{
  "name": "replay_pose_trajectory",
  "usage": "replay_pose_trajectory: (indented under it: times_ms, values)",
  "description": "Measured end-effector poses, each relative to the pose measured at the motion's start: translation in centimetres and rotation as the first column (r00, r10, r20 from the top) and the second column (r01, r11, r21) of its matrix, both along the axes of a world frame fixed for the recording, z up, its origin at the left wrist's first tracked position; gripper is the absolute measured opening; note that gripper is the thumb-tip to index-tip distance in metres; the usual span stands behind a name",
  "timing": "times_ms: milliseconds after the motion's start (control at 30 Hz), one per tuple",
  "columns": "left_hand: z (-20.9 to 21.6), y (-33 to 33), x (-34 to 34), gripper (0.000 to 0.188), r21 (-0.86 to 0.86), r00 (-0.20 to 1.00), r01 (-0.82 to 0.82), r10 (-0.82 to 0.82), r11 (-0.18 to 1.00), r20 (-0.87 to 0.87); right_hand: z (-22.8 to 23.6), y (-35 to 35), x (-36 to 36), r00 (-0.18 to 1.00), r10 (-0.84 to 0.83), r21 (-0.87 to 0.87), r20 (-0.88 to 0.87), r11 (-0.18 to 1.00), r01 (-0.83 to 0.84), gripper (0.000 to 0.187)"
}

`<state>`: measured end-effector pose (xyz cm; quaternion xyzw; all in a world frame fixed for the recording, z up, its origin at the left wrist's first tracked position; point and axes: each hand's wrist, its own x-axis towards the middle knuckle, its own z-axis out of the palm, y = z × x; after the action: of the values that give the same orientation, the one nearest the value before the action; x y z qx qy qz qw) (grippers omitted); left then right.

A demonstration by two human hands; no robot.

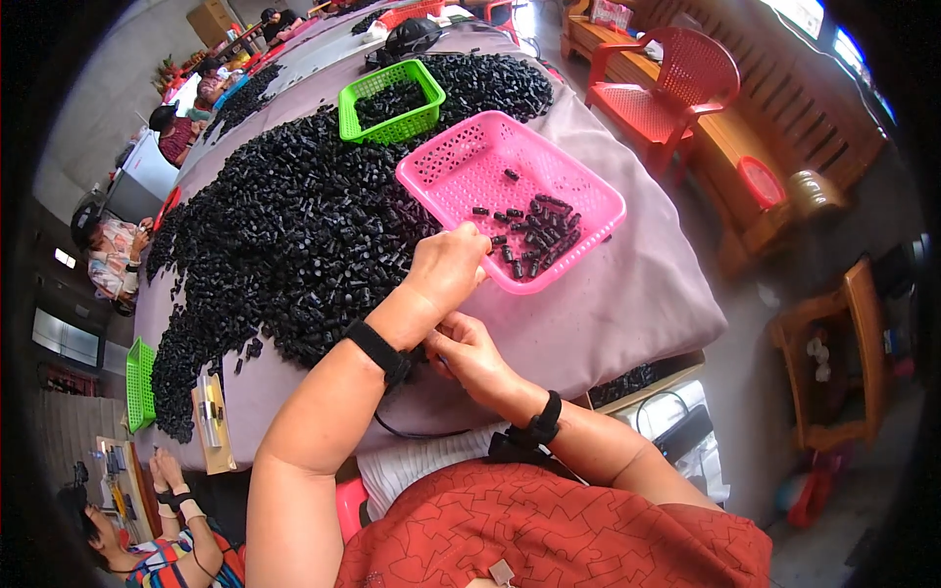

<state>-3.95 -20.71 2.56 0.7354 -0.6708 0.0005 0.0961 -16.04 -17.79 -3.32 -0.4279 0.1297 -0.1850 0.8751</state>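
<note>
Black cylindrical parts [304, 216] are found in two main places: a broad heap on the table [667, 260], and a small batch in the pink basket [456, 176].

The table is the largest item noted; a pale mauve cloth covers it, probably to protect the surface and check rolling. The heap spreads over the left and middle of the table, seemingly so that it lies within reach of the person.

The pink basket rests at the heap's right edge, close to the person; the position appears chosen to keep it beside both the heap and the hands. A smaller green basket [412, 124] stands beyond it, amid the heap, with more parts inside.

The left hand [449, 269] is at the pink basket's near left rim, fingers partly curled; whether it grips the rim or a part cannot be told. The right hand [475, 361] is below it, thumb and fingers drawn close together near the left wrist; its contents are hidden.

Each wrist carries a black band [377, 353]. Inside the pink basket, most parts gather toward the right; one loose part [512, 174] lies apart.
</note>
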Motion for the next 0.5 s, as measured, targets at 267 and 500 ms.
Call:
replay_pose_trajectory:
  times_ms: [267,500]
  values:
    - [-0.4,-0.3,-0.5,0.036,-0.050,0.999,0.021,-0.023,0.999,-0.033,-0.4,-0.2,0.4,0.997,-0.072,-0.026,0.010,0.997,0.072,0.009]
    - [4.9,5.9,0.1,0.057,-0.178,0.855,-0.197,0.081,0.964,-0.512,-0.2,-0.3,0.0,0.999,-0.041,-0.021,-0.002,0.999,0.040,0.015]
